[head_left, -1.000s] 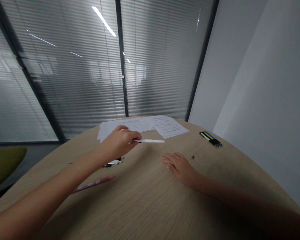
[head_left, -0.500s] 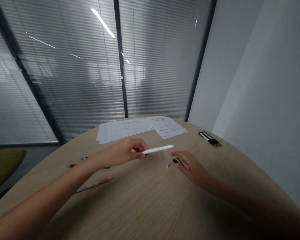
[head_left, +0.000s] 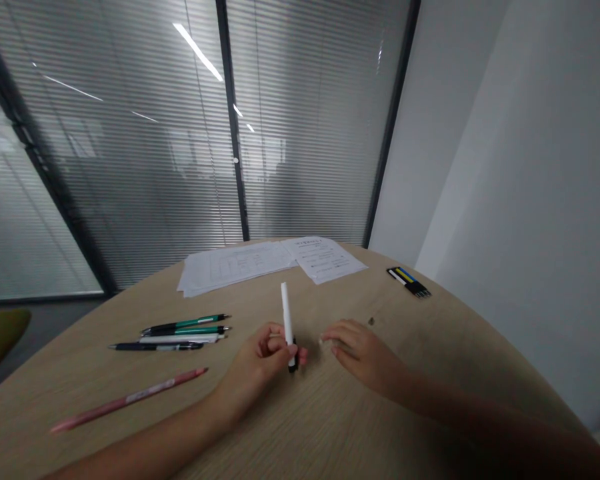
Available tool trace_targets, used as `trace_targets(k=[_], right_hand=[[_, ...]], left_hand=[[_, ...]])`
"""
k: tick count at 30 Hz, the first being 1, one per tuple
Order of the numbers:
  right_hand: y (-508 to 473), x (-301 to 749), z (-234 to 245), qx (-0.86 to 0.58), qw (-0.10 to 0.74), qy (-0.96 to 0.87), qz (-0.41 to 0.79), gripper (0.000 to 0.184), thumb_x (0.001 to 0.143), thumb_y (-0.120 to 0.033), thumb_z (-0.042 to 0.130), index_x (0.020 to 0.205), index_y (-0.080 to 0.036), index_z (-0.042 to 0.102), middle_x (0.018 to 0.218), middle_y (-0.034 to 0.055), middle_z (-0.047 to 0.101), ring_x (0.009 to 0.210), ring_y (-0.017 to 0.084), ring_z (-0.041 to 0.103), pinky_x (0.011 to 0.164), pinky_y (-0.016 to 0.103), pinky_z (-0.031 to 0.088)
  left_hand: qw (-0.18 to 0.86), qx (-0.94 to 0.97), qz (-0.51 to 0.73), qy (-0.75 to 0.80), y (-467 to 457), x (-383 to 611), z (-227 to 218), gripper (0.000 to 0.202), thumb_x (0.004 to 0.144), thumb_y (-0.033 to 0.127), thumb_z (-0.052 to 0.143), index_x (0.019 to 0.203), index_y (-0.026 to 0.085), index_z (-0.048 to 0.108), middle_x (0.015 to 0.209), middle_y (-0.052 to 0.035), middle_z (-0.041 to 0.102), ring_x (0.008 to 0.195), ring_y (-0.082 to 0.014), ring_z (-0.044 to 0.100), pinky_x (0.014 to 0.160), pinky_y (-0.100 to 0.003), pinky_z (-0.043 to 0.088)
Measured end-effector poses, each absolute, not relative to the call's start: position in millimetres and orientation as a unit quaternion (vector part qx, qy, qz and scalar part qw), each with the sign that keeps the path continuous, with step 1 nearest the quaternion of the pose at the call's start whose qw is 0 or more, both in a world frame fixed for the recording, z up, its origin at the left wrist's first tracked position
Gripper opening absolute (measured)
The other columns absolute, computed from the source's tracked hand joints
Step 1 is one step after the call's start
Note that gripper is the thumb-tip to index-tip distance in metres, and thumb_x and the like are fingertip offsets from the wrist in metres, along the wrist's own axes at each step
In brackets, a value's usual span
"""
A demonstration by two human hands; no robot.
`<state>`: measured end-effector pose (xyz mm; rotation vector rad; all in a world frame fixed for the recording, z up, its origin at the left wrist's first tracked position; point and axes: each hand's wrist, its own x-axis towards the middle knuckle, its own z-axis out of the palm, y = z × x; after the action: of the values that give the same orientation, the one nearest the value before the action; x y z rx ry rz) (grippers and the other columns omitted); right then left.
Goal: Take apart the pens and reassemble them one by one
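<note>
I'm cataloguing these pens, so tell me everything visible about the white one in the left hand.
The white pen is slim and straight, with a plain, plastic-looking white barrel and a black lower end. It stands nearly upright, its top leaning slightly left in the picture. The left hand grips it low down, partly covering it. Whether its black end touches the table is unclear.

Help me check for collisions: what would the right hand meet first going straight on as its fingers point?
Beyond the small pale bit at its fingers, probably the left hand holding the white pen, though depth is unclear.
</note>
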<state>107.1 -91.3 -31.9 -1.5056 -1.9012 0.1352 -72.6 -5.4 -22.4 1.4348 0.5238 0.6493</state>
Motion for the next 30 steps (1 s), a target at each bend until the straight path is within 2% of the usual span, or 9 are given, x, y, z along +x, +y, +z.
trace_targets(k=[5, 10, 14, 16, 19, 21, 24, 30], right_hand=[[-72.1, 105.7, -40.7, -0.605, 0.301, -0.737, -0.001, 0.032, 0.075, -0.008, 0.044, 0.101, -0.019, 0.057, 0.097, 0.0085, 0.058, 0.094, 0.020, 0.049, 0.083, 0.036, 0.039], [-69.9, 103.3, -52.6, -0.617, 0.298, -0.728, 0.023, 0.028, 0.077, -0.008, 0.041, 0.088, -0.021, 0.063, 0.085, 0.0073, 0.059, 0.081, 0.018, 0.053, 0.075, 0.032, 0.043], [-73.0, 104.2, -42.2, -0.609, 0.356, -0.707, 0.047, 0.023, 0.077, -0.011, 0.043, 0.083, -0.021, 0.063, 0.081, 0.0050, 0.061, 0.077, 0.016, 0.055, 0.072, 0.030, 0.043], [-77.2, 103.7, -27.0, -0.619, 0.405, -0.672, 0.047, 0.020, 0.074, -0.014, 0.047, 0.086, -0.022, 0.061, 0.082, 0.0033, 0.062, 0.073, 0.015, 0.055, 0.071, 0.030, 0.044], [-87.0, 102.9, -0.4, -0.642, 0.476, -0.600, 0.044, 0.022, 0.072, -0.019, 0.051, 0.092, -0.022, 0.058, 0.079, 0.0027, 0.062, 0.060, 0.013, 0.053, 0.060, 0.027, 0.045], [-93.6, 103.2, 13.4, -0.631, 0.507, -0.586, 0.033, 0.023, 0.071, -0.022, 0.051, 0.094, -0.022, 0.057, 0.079, 0.0032, 0.062, 0.060, 0.013, 0.053, 0.060, 0.028, 0.045], [-99.5, 103.8, 22.9, -0.616, 0.519, -0.593, 0.010, 0.022, 0.072, -0.024, 0.052, 0.093, -0.022, 0.056, 0.080, 0.0037, 0.062, 0.061, 0.013, 0.054, 0.062, 0.029, 0.045], [-100.1, 99.8, 21.9, -0.594, 0.506, -0.625, -0.014, 0.019, 0.071, -0.020, 0.051, 0.089, -0.023, 0.057, 0.076, 0.0030, 0.063, 0.056, 0.013, 0.052, 0.056, 0.027, 0.044]], left_hand=[[0.582, 0.694, 0.332, 0.264, 10.2, -75.7, -25.0, 0.025, 0.064, 0.035, 0.064, 0.072, 0.018, 0.047, 0.070, -0.0014, 0.064, 0.068, -0.0169, 0.059, 0.066, -0.029, 0.042], [0.519, 0.747, 0.318, 0.267, 10.8, -77.2, -29.1, 0.013, 0.070, 0.027, 0.056, 0.075, 0.018, 0.049, 0.073, -0.0024, 0.062, 0.073, -0.0175, 0.058, 0.069, -0.030, 0.043], [0.452, 0.795, 0.320, 0.248, 6.9, -78.4, -30.8, 0.004, 0.072, 0.021, 0.053, 0.076, 0.019, 0.052, 0.076, -0.0015, 0.061, 0.076, -0.0169, 0.057, 0.072, -0.029, 0.044], [0.422, 0.812, 0.318, 0.247, 6.0, -79.3, -30.6, 0.004, 0.073, 0.020, 0.052, 0.077, 0.020, 0.053, 0.078, -0.0014, 0.061, 0.076, -0.0167, 0.056, 0.073, -0.029, 0.044], [0.410, 0.830, 0.296, 0.237, 5.0, -80.4, -30.1, 0.005, 0.075, 0.020, 0.050, 0.079, 0.020, 0.053, 0.079, -0.0023, 0.062, 0.077, -0.0165, 0.057, 0.073, -0.030, 0.045], [0.405, 0.837, 0.285, 0.232, 4.4, -80.9, -29.8, 0.006, 0.075, 0.019, 0.050, 0.080, 0.020, 0.054, 0.081, -0.0031, 0.062, 0.078, -0.0167, 0.057, 0.073, -0.030, 0.045], [0.397, 0.843, 0.275, 0.234, 3.0, -81.5, -28.9, 0.008, 0.075, 0.019, 0.049, 0.080, 0.020, 0.054, 0.081, -0.0038, 0.062, 0.079, -0.0171, 0.057, 0.074, -0.031, 0.045], [0.405, 0.838, 0.284, 0.229, 0.5, -81.9, -25.5, 0.009, 0.075, 0.021, 0.049, 0.081, 0.018, 0.055, 0.081, -0.0039, 0.062, 0.079, -0.0178, 0.057, 0.074, -0.031, 0.045]])
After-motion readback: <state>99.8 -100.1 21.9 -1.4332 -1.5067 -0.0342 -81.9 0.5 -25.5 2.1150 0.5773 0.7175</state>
